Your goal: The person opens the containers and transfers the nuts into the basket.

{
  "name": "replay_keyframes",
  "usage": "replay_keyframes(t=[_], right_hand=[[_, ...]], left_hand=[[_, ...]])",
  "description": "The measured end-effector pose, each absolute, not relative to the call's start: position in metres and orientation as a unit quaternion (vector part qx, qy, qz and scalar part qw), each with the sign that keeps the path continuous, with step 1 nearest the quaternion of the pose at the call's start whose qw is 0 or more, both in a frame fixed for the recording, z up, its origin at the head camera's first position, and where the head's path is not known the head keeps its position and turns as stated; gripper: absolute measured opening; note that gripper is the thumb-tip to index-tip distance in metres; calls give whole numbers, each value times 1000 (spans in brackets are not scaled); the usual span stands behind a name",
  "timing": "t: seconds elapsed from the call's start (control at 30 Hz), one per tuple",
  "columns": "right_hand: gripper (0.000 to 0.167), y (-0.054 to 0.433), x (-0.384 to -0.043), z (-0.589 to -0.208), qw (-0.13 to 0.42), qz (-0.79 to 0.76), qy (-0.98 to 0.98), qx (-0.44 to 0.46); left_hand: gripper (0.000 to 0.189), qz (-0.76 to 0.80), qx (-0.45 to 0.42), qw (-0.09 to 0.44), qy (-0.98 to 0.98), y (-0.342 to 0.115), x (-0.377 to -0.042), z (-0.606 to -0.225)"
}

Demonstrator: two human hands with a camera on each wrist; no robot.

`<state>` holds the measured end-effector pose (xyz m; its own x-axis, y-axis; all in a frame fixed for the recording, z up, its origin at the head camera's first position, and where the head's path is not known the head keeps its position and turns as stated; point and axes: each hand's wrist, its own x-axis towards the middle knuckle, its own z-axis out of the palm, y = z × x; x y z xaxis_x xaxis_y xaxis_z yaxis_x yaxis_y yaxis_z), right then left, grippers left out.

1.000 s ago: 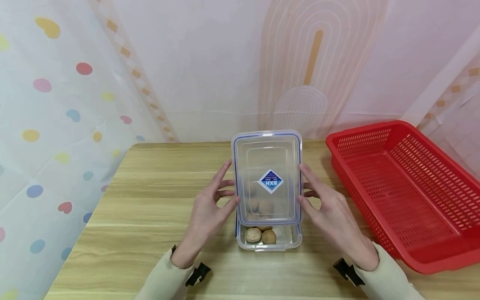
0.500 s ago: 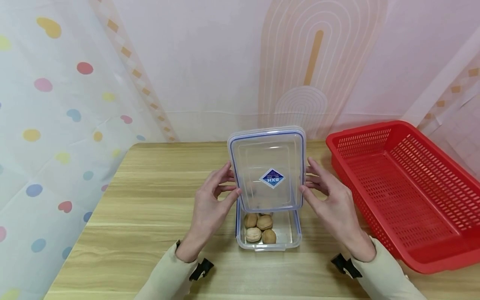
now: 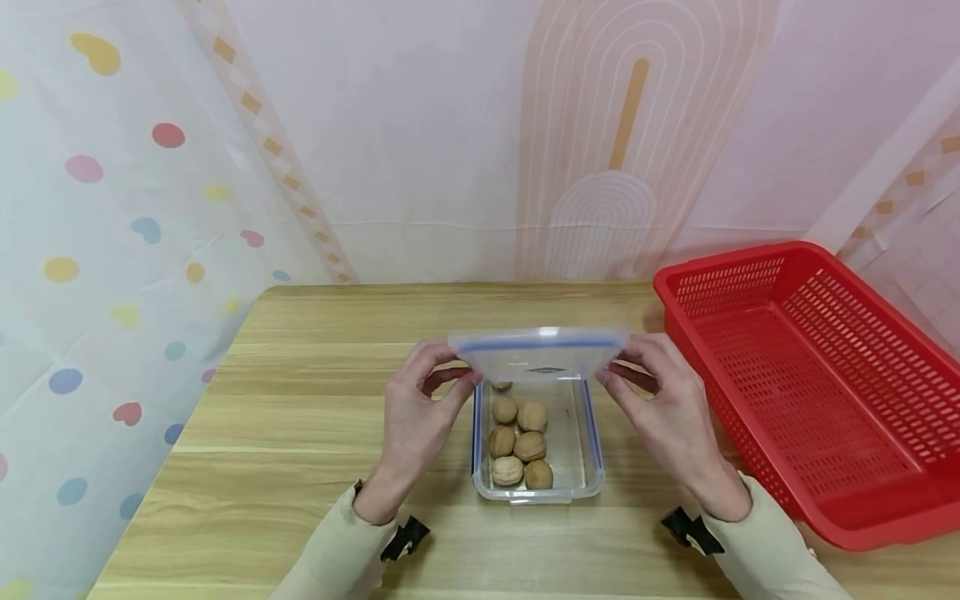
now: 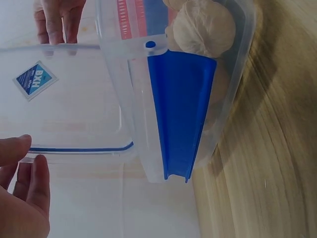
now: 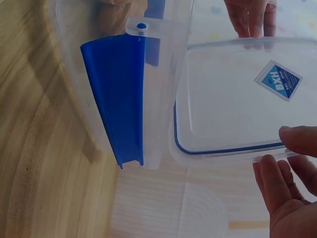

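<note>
A clear plastic lid (image 3: 540, 358) with a blue seal and a BXH sticker (image 5: 280, 82) is held up at the far end of a clear food container (image 3: 595, 473). My left hand (image 3: 420, 417) pinches the lid's left edge between thumb and fingers. The right hand (image 3: 666, 408) pinches the opposite edge the same way. In the head view the lid is tilted nearly edge-on. Several walnuts (image 3: 531, 446) lie in the container, mostly towards its left side. Blue side clasps hang unfastened: one clasp (image 4: 183, 109) in the left wrist view, another clasp (image 5: 116, 94) in the right.
A red perforated plastic basket (image 3: 817, 400) stands on the right of the wooden table (image 3: 300, 433), close to my right forearm. Behind the table hangs a patterned cloth (image 3: 420, 142). Black straps (image 3: 405, 537) sit at the cuffs.
The lid has tipped from facing the head camera to nearly edge-on, its upper edge dropping and lower edge rising. More walnuts show in the container. Both hands keep their grip.
</note>
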<state>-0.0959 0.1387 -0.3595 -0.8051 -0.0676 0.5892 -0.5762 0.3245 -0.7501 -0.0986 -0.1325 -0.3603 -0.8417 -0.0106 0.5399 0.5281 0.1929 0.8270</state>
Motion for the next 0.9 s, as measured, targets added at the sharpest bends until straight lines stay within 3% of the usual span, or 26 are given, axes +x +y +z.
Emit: replay_keyframes(t=[0.2, 0.43, 0.9], right_hand=[[36, 142, -95, -361, 249, 499, -805, 204], [34, 143, -98, -363, 253, 471, -820, 204], [38, 145, -98, -366, 204, 504, -818, 189]], left_hand=[[27, -590, -169, 224, -757, -135, -99, -362], [30, -632, -142, 144, -748, -137, -98, -363], [36, -652, -150, 74, -740, -151, -98, -368]])
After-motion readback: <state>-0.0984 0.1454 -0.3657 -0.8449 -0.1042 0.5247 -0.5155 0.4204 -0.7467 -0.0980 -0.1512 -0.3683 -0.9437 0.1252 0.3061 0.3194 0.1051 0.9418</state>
